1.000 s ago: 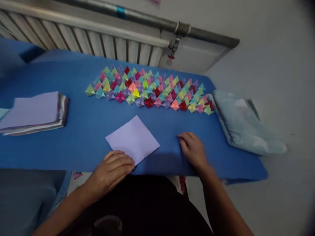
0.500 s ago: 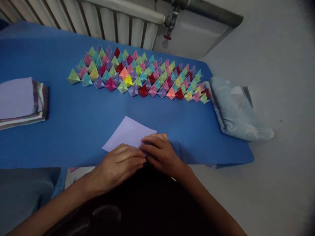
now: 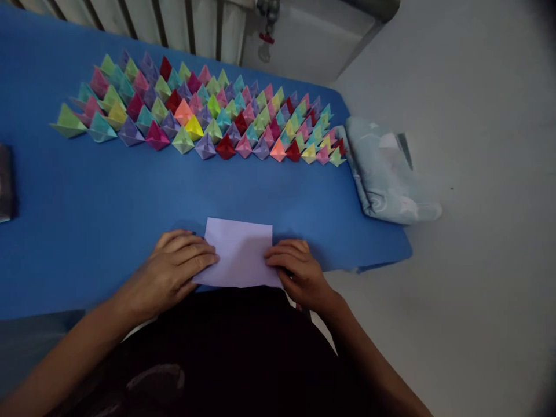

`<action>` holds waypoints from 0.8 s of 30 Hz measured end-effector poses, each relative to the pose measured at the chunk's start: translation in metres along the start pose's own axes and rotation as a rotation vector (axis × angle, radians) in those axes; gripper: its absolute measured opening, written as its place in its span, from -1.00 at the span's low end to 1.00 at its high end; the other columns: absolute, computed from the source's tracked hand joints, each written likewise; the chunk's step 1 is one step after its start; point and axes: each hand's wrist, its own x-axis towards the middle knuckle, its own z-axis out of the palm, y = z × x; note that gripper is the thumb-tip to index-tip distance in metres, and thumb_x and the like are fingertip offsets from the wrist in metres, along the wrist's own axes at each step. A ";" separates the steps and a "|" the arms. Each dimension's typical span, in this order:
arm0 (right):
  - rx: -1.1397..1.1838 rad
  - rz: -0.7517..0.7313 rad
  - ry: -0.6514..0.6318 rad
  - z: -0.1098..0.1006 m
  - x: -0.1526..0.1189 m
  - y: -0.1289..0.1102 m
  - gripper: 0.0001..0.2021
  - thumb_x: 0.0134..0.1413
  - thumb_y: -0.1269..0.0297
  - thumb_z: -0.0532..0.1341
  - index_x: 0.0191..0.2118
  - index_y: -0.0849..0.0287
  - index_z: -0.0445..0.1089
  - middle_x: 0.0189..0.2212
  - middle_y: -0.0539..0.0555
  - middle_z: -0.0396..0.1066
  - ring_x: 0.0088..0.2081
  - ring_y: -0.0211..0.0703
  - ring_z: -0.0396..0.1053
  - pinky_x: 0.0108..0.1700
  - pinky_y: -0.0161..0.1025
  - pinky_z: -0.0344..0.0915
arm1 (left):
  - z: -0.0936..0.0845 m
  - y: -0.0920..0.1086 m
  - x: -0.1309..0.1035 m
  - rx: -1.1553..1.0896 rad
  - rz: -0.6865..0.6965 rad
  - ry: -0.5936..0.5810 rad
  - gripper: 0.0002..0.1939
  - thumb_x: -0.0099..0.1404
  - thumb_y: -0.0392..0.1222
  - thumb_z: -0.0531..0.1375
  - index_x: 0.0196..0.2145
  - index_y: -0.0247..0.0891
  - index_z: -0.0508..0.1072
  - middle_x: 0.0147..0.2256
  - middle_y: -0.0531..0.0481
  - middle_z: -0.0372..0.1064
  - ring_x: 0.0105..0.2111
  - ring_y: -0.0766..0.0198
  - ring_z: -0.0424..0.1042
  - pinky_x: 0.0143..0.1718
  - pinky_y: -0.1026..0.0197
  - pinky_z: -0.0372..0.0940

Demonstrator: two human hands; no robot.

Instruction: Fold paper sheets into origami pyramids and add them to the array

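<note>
The fingers of the left hand (image 3: 174, 267) lie flat and loosely spread, palm down, with their tips pressing on the left edge of a pale lilac sheet of paper (image 3: 240, 253); nothing is grasped, the hand only bears down on the sheet. The right hand (image 3: 297, 272) mirrors it on the other side, fingers stretched out and slightly curled, tips resting on the sheet's right edge, pinning it rather than gripping it. The paper sits squarely between the two hands, flat on the near edge of a blue table (image 3: 130, 191), its sides roughly parallel to that edge and its near side reaching or just overhanging the rim above the person's dark clothing. Farther back on the table, well apart from the sheet, stands a broad patch of small folded paper pyramids (image 3: 200, 113) in green, teal, purple, pink, red, orange and yellow, packed touching one another in slanting rows that run from the left toward the table's right end. Just beside the right end of those rows, a folded pale blue cloth (image 3: 386, 174) lies half over the table's corner. At the far left edge of the view, a dark sliver of a stack of paper (image 3: 4, 191) shows on the table. Behind the table runs a white ribbed radiator (image 3: 174, 23) with a valve bearing a small red tag (image 3: 266, 37), and to the right lies pale grey floor (image 3: 478, 231).
</note>
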 end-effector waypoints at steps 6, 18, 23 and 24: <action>-0.127 0.116 -0.020 0.004 -0.007 0.001 -0.76 0.17 0.40 0.17 -0.10 0.06 0.51 -0.10 0.11 0.53 -0.08 0.00 0.40 -0.04 0.00 0.24 | 0.000 0.002 0.001 0.024 -0.027 0.058 -0.70 0.48 -0.03 0.05 0.03 -0.12 0.47 -0.13 -0.10 0.52 -0.10 0.02 0.44 -0.02 -0.06 0.24; -0.077 0.451 0.178 0.021 0.010 -0.011 -0.83 0.19 0.23 0.25 -0.42 0.12 0.43 -0.02 0.13 0.47 -0.05 0.04 0.38 -0.02 0.04 0.25 | 0.010 0.008 0.024 0.136 -0.390 0.156 -0.56 0.44 0.12 0.04 -0.42 -0.17 0.51 -0.21 -0.11 0.46 -0.17 -0.01 0.38 -0.20 -0.03 0.23; -0.072 0.516 0.205 0.023 0.013 -0.013 -0.79 0.13 0.25 0.28 -0.49 0.12 0.35 0.03 0.14 0.43 0.03 0.10 0.35 0.02 0.11 0.25 | 0.012 0.007 0.023 0.203 -0.426 0.178 -0.60 0.43 0.11 0.07 -0.43 -0.20 0.43 -0.18 -0.17 0.44 -0.18 -0.06 0.37 -0.24 -0.06 0.23; -0.072 0.524 0.201 0.023 0.014 -0.013 -0.79 0.12 0.25 0.28 -0.50 0.12 0.34 0.04 0.15 0.42 0.04 0.11 0.34 0.03 0.12 0.25 | 0.011 0.007 0.023 0.222 -0.430 0.191 -0.62 0.42 0.11 0.09 -0.40 -0.20 0.44 -0.18 -0.18 0.43 -0.19 -0.08 0.37 -0.24 -0.07 0.23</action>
